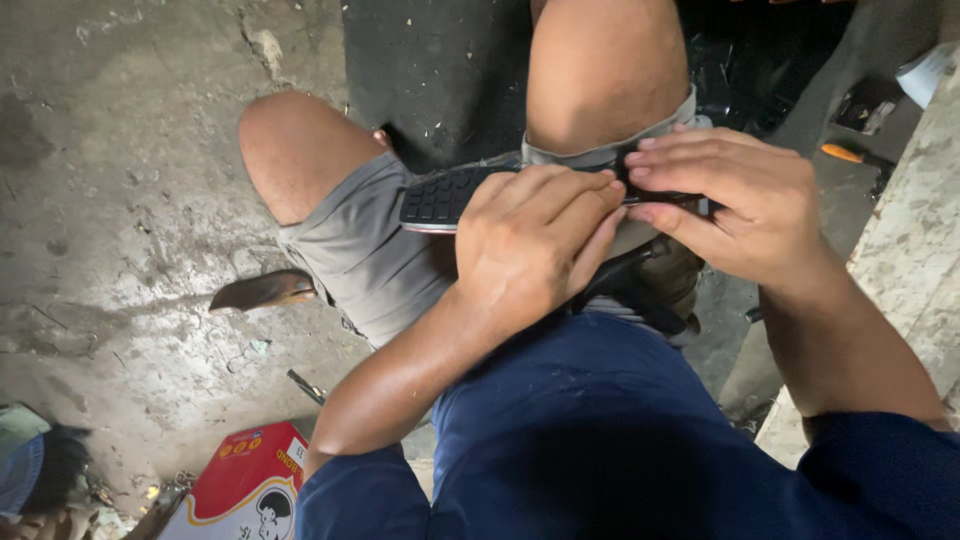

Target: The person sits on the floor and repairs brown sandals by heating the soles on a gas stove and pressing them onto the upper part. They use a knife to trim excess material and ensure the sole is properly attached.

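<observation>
A black shoe sole (440,195) with a studded tread lies across my lap, above my grey shorts. My left hand (535,245) is clamped over its middle, fingers pressing down on the edge. My right hand (735,200) grips the sole's right end, fingers curled over the top and thumb underneath. The two hands' fingertips meet near the middle. Most of the sole is hidden under my hands; only the left, treaded end shows.
I am seated with bare knees over a rough concrete floor (120,200). A dark blade-like tool (262,290) lies on the floor at the left. A red and white box (250,480) sits at the bottom left. An orange-handled tool (845,153) rests at the right near a concrete ledge (910,250).
</observation>
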